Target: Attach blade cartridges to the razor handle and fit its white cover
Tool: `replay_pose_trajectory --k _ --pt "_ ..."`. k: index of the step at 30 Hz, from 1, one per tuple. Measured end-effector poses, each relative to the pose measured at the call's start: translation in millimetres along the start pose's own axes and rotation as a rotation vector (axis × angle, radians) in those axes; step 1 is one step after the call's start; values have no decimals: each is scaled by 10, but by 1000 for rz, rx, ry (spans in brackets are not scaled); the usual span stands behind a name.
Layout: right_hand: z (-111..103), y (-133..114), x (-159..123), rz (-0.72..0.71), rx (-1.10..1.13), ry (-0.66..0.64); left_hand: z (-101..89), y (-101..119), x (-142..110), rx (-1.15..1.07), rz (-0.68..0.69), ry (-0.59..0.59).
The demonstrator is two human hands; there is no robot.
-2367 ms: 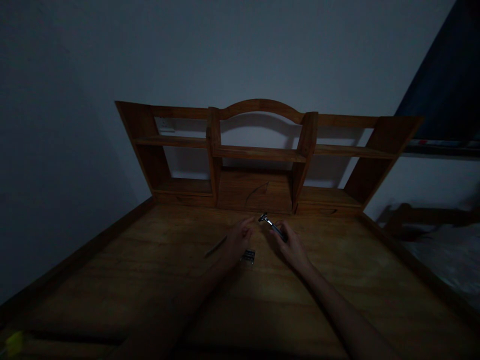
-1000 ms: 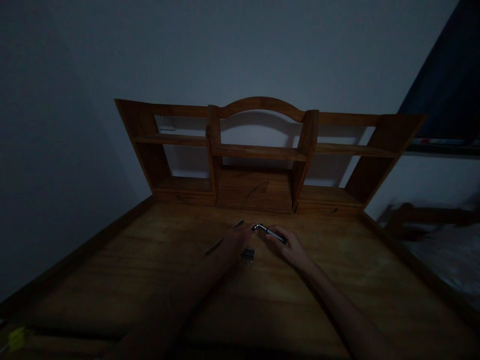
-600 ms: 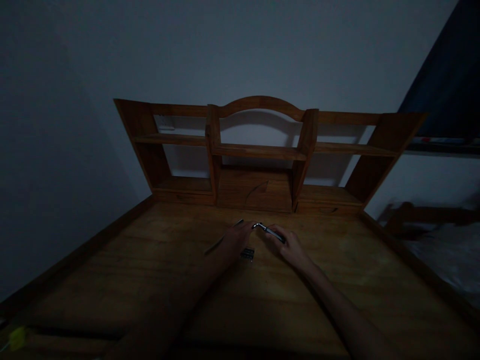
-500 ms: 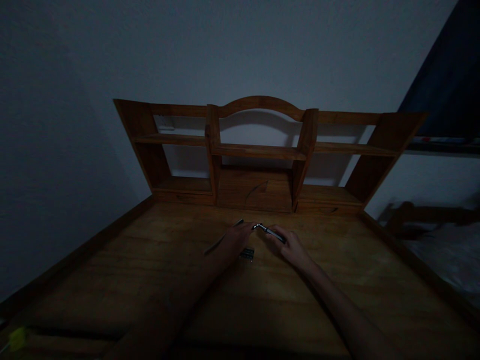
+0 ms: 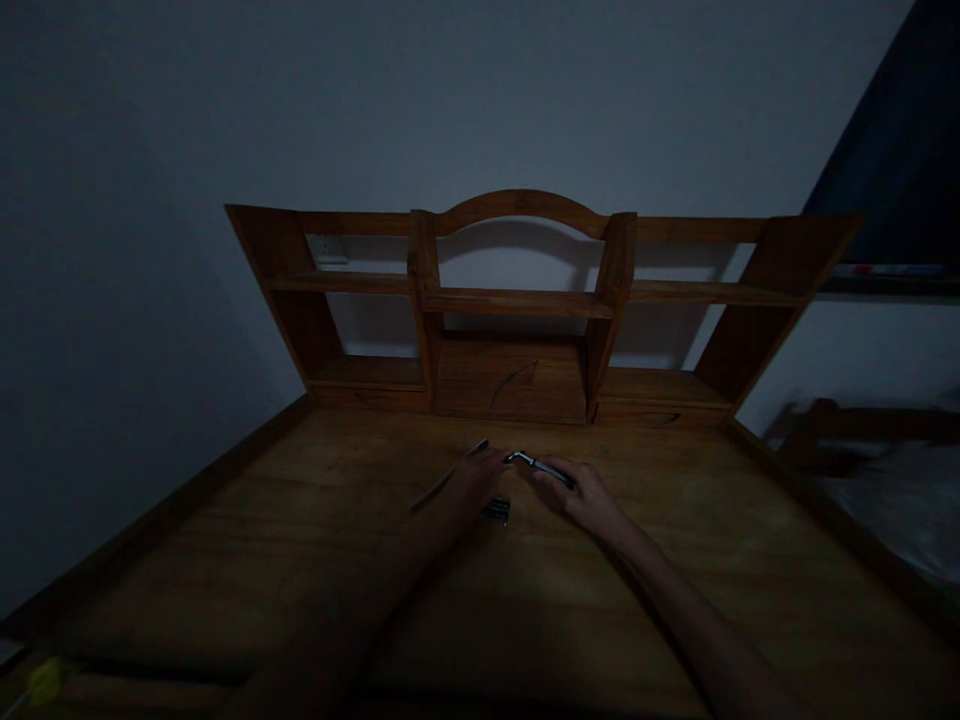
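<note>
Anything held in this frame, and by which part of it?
The razor-like tool, by its dark handle, in the right hand; the left hand is at its head.

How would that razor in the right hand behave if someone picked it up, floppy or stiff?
The razor looks stiff, its slim handle holding a straight line. It's probably light, as the right hand seems to grip it mostly with the fingers. Its angled neck would likely hinder rolling.

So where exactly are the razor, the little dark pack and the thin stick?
Razor (image 5: 546, 469): head view, on its handle.
Dark pack (image 5: 498, 509): head view, on the part not hidden by the arm.
Thin stick (image 5: 430, 494): head view, on its nearer stretch, left of the arm.
</note>
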State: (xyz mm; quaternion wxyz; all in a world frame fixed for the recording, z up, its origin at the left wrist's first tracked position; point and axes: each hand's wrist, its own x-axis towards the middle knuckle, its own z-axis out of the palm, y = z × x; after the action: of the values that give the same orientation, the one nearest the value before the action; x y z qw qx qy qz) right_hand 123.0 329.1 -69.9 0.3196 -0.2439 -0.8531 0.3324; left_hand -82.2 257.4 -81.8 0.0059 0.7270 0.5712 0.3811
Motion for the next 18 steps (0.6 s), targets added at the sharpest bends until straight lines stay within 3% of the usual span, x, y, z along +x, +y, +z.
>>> replay_pose_trajectory --k 7,18 --pt "-18 -20 1 6 -1 0 27 -95 -9 -53 38 -33" --pt "20 -51 -22 -50 -108 33 66 -75 86 -112 -56 85"
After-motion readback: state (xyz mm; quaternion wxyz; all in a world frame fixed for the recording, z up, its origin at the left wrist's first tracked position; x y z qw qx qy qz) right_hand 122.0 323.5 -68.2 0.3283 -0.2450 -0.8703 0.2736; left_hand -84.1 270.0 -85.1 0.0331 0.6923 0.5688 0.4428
